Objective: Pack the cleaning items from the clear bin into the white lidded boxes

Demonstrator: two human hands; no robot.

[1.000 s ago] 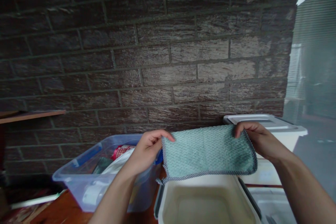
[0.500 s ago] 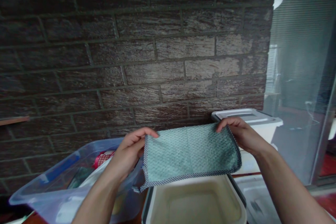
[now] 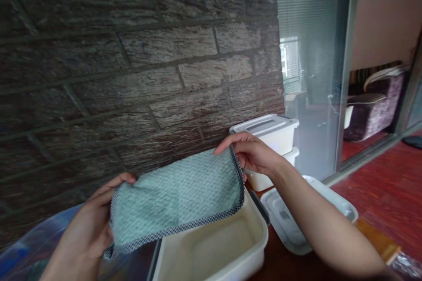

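Both of my hands hold up a folded teal cloth (image 3: 174, 195) with a dark checked border. My left hand (image 3: 90, 228) grips its left end, fingers curled over the top edge. My right hand (image 3: 252, 153) pinches its upper right corner. The cloth hangs above an open white plastic bin (image 3: 224, 250) that stands on the reddish-brown table.
A dark brick wall rises right behind. Two stacked white lidded bins (image 3: 268, 136) stand at the wall's end, and a loose white lid (image 3: 296, 224) lies beside the open bin. A clear blue tub (image 3: 29, 254) shows at the lower left. A glass partition (image 3: 313, 74) stands to the right.
The view has swung to the right and tilted; the blue tub has slid nearly out of sight and the glass partition and room beyond have come in. Both hands keep hold of the cloth.
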